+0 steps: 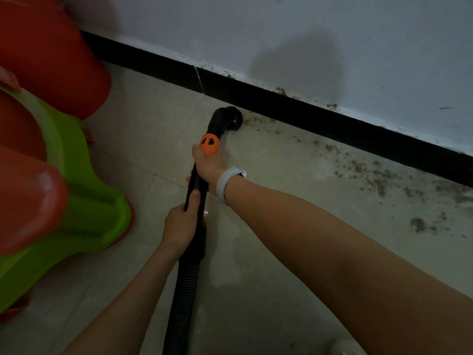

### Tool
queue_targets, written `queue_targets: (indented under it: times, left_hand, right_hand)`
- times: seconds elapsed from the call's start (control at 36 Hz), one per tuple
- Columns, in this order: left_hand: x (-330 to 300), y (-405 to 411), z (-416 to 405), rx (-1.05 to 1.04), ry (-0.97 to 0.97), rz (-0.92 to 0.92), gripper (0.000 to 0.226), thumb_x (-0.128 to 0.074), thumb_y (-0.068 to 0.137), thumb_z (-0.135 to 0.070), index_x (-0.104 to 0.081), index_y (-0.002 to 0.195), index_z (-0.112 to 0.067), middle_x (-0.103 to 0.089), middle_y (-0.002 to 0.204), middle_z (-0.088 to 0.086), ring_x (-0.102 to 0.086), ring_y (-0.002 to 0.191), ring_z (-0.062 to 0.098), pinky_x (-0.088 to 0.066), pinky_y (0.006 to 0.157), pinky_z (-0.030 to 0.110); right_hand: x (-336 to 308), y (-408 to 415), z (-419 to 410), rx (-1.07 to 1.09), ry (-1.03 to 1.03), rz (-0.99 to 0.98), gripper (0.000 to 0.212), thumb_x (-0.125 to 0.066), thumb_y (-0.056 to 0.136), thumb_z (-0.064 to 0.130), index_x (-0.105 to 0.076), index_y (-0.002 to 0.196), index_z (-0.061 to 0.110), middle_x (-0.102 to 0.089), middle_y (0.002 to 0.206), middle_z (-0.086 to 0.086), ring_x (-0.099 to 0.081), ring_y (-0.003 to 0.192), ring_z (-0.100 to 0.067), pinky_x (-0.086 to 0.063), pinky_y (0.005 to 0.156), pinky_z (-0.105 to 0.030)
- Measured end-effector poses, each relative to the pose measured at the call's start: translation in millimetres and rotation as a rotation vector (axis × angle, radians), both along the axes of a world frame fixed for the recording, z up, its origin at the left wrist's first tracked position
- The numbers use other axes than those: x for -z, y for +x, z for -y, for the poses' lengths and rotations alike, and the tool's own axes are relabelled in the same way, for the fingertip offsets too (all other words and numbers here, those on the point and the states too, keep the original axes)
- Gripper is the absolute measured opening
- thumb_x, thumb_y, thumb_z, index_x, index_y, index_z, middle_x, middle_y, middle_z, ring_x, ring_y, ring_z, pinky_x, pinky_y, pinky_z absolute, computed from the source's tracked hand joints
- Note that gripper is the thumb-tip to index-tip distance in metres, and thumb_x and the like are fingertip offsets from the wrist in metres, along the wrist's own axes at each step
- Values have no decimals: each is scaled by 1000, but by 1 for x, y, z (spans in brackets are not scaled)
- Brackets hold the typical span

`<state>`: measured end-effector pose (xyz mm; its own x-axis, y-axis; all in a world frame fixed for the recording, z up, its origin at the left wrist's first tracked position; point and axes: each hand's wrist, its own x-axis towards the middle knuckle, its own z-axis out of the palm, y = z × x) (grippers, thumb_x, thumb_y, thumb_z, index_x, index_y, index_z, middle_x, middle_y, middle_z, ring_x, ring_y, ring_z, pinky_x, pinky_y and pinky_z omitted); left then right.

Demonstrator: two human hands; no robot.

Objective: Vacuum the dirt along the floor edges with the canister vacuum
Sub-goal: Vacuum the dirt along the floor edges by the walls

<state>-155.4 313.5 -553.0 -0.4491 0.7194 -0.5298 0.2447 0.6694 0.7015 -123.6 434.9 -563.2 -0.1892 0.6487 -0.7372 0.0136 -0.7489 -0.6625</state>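
We see one smooth black vacuum wand [197,185] with an orange plastic collar [210,144], its ribbed hose [183,290] trailing toward us. Its long axis runs away from us, tilted slightly right, and the rounded black nozzle [229,121] points at the glossy black baseboard [320,116], resting on the pale floor tiles [268,252] just beside it. Both hands curl round the wand: the right hand [208,167] just below the collar, the left hand [180,226] lower down. Grainy brown dirt [371,172] speckles the floor edge rightward. Smooth red and green plastic stools [51,139] stand left.
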Motion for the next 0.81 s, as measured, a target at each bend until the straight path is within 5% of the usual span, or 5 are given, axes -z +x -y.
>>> queue_targets:
  times: [0.17,0.28,0.39,0.5,0.81]
  left_hand:
    - [3,3,-24,26,-2,26,67,-35,96,-56,-69,71,-4,-69,68,12,-67,67,26,-51,62,30]
    - [5,7,-27,44,-7,35,71,-34,94,-59,-70,71,-3,-71,69,14,-68,66,28,-55,71,36]
    - [2,10,-26,56,-9,22,67,-37,94,-59,-69,73,-5,-71,74,14,-68,72,28,-55,76,38]
    - [-1,12,-23,79,-8,21,65,-39,94,-58,-69,69,-6,-71,73,13,-68,74,30,-55,77,39]
    - [-4,28,-5,185,6,-23,65,-37,96,-54,-68,64,-6,-70,63,9,-67,64,25,-55,71,36]
  right_hand:
    - [-1,10,-23,30,-10,31,64,-58,89,49,-41,132,6,-59,115,-21,-66,82,-37,-59,76,-50]
    - [1,22,-28,49,-30,-21,63,-57,92,45,-37,137,6,-56,102,-20,-59,56,-29,-55,56,-39]
    - [1,26,-24,74,-20,-37,66,-57,91,47,-38,137,4,-56,102,-19,-63,68,-33,-57,60,-41]
    - [2,36,-21,110,-33,-57,61,-56,93,45,-40,135,4,-54,102,-18,-57,59,-27,-49,43,-29]
    - [-5,65,3,136,-54,-56,56,-53,95,42,-39,136,6,-54,80,-12,-57,53,-24,-53,52,-34]
